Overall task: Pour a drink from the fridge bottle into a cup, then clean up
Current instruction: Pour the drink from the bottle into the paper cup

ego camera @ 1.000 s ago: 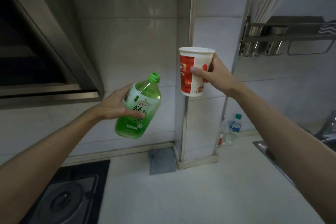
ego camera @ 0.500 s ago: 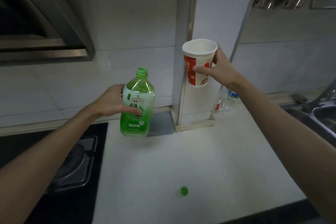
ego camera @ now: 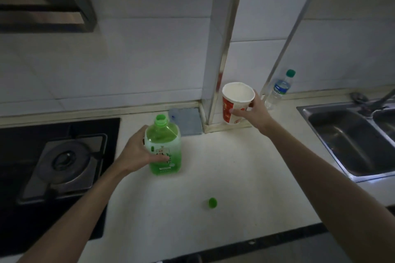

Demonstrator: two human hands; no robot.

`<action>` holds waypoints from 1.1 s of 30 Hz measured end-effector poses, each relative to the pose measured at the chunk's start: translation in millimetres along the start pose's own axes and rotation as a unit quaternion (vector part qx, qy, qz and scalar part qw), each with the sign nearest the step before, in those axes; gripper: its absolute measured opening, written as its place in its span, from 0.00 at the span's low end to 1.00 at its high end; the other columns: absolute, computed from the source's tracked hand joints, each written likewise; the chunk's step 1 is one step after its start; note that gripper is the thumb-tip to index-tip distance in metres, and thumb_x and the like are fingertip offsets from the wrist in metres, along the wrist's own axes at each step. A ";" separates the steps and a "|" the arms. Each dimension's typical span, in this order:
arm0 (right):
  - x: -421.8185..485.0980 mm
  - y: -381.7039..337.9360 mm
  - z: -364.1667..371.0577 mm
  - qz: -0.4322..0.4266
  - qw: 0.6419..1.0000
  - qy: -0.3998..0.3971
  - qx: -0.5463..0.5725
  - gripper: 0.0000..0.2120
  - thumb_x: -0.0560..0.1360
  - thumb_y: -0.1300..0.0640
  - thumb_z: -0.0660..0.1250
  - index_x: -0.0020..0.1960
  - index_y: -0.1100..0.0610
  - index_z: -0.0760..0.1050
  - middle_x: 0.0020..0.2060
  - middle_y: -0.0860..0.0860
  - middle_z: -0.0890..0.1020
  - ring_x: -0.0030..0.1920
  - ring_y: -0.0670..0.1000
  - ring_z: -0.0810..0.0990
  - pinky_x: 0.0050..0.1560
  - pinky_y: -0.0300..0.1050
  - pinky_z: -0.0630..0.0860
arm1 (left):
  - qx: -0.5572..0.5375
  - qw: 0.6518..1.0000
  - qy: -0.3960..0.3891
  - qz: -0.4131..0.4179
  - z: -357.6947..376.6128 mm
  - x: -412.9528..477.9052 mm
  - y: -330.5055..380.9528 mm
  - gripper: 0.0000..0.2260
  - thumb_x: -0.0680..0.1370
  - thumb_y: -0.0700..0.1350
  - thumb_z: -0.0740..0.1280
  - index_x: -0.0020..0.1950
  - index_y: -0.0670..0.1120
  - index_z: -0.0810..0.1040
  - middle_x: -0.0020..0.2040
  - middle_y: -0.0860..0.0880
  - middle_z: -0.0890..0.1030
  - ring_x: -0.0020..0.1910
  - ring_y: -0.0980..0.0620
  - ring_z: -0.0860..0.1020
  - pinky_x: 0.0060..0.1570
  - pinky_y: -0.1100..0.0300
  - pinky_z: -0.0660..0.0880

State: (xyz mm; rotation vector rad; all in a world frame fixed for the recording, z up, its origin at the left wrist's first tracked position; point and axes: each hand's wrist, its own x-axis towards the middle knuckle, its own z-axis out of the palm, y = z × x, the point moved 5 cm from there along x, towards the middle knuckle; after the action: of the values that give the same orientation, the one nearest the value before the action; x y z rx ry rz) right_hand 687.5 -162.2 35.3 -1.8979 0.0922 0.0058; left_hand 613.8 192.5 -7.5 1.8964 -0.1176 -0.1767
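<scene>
My left hand [ego camera: 136,153] grips a green tea bottle [ego camera: 164,149] around its label; the bottle is upright, uncapped, partly full, with its base at or just above the white counter [ego camera: 235,177]. Its green cap [ego camera: 212,202] lies loose on the counter nearer me. My right hand [ego camera: 254,113] holds a red and white paper cup [ego camera: 236,102] by its side, upright, just in front of the tiled corner pillar. The cup's inside looks white; I cannot tell whether it holds liquid.
A black gas hob [ego camera: 64,160] fills the left side. A steel sink [ego camera: 352,139] with a tap lies at the right. A small water bottle [ego camera: 280,89] stands by the wall behind the cup. A grey-blue pad [ego camera: 188,121] lies behind the green bottle.
Both hands have come down towards the counter: the bottle went from tilted in the air to upright and low, and the cup dropped lower by the pillar. The view tilted down, showing the cap.
</scene>
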 end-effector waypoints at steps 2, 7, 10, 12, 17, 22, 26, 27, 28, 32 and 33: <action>2.3 20.6 3.9 0.022 1.000 -0.004 -0.005 0.39 0.66 0.64 0.79 0.70 0.53 0.62 0.63 0.50 0.74 0.64 0.53 0.72 0.60 0.49 0.75 | 0.002 1.000 0.013 0.003 7.7 -8.0 -13.1 0.34 0.49 0.52 0.82 0.52 0.48 0.76 0.48 0.47 0.84 0.46 0.53 0.83 0.42 0.61 0.81; 7.8 64.6 7.5 0.048 0.999 0.016 -0.011 0.38 0.64 0.67 0.79 0.69 0.56 0.65 0.62 0.53 0.75 0.63 0.54 0.74 0.62 0.53 0.75 | -0.006 0.999 0.044 -0.009 18.7 -21.1 -49.8 0.34 0.52 0.51 0.84 0.54 0.52 0.76 0.50 0.51 0.84 0.47 0.52 0.83 0.44 0.54 0.82; 9.7 78.9 8.6 0.053 0.998 0.026 -0.005 0.35 0.61 0.66 0.80 0.64 0.55 0.70 0.57 0.54 0.79 0.58 0.49 0.79 0.58 0.49 0.78 | 0.002 0.999 0.050 -0.017 23.3 -26.3 -64.9 0.33 0.53 0.50 0.84 0.54 0.52 0.76 0.50 0.53 0.83 0.47 0.53 0.83 0.44 0.56 0.81; 10.6 84.0 10.6 0.037 0.999 0.026 -0.004 0.29 0.62 0.74 0.77 0.55 0.50 0.74 0.48 0.50 0.80 0.47 0.39 0.81 0.47 0.37 0.79 | 0.008 0.998 0.054 -0.023 25.9 -29.7 -73.3 0.33 0.53 0.48 0.85 0.54 0.53 0.76 0.50 0.53 0.83 0.48 0.54 0.82 0.44 0.59 0.80; 11.0 87.3 22.3 0.032 0.998 0.039 0.048 0.29 0.67 0.83 0.67 0.48 0.50 0.69 0.40 0.48 0.76 0.33 0.31 0.79 0.33 0.27 0.74 | 0.008 0.998 0.058 -0.024 33.1 -36.6 -84.6 0.33 0.56 0.41 0.86 0.55 0.56 0.75 0.51 0.53 0.82 0.50 0.53 0.82 0.45 0.61 0.79; 17.4 109.9 19.4 0.057 0.995 0.062 0.053 0.27 0.68 0.81 0.67 0.54 0.54 0.69 0.43 0.47 0.77 0.36 0.29 0.79 0.36 0.26 0.74 | -0.019 0.997 0.063 -0.035 35.9 -43.1 -91.4 0.34 0.57 0.40 0.85 0.58 0.53 0.75 0.53 0.51 0.82 0.53 0.51 0.82 0.49 0.62 0.79; 23.8 141.5 12.9 0.084 0.994 0.063 0.022 0.34 0.65 0.77 0.73 0.67 0.61 0.67 0.49 0.45 0.78 0.44 0.32 0.79 0.43 0.33 0.75 | -0.040 0.996 0.061 -0.052 37.9 -50.3 -93.1 0.34 0.56 0.48 0.84 0.59 0.54 0.73 0.54 0.53 0.81 0.53 0.53 0.81 0.48 0.63 0.79; 25.0 145.8 12.4 0.082 0.994 0.063 0.021 0.35 0.65 0.77 0.74 0.68 0.62 0.67 0.49 0.44 0.78 0.44 0.31 0.79 0.42 0.31 0.75 | -0.043 0.996 0.060 -0.055 37.6 -51.9 -93.4 0.34 0.56 0.49 0.83 0.59 0.55 0.73 0.54 0.53 0.81 0.53 0.53 0.80 0.48 0.64 0.78; 25.6 146.6 12.6 0.082 0.995 0.063 0.015 0.35 0.65 0.77 0.74 0.68 0.62 0.67 0.50 0.44 0.77 0.44 0.30 0.78 0.42 0.30 0.74 | -0.046 0.996 0.058 -0.057 37.3 -53.1 -93.9 0.34 0.56 0.49 0.83 0.59 0.56 0.73 0.53 0.54 0.80 0.53 0.53 0.80 0.48 0.64 0.78; 25.4 139.9 16.4 0.082 0.994 0.073 0.026 0.34 0.65 0.80 0.71 0.65 0.60 0.66 0.48 0.44 0.76 0.42 0.28 0.78 0.39 0.26 0.74 | -0.049 0.995 0.046 -0.069 35.8 -52.7 -94.8 0.34 0.57 0.49 0.83 0.58 0.59 0.72 0.53 0.55 0.80 0.53 0.54 0.80 0.48 0.65 0.78; 25.1 137.4 18.2 0.083 0.993 0.073 0.031 0.34 0.66 0.81 0.70 0.65 0.60 0.66 0.47 0.45 0.75 0.41 0.27 0.77 0.38 0.24 0.73 | -0.051 0.995 0.044 -0.072 35.8 -52.2 -94.7 0.34 0.57 0.49 0.83 0.58 0.59 0.72 0.53 0.55 0.80 0.53 0.54 0.80 0.48 0.65 0.78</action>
State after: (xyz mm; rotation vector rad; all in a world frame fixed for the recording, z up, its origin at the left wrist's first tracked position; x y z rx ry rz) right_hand 704.0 -190.6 -101.7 -1.8215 0.3457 -0.0239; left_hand 555.4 198.9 -105.2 1.8084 0.0866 -0.1938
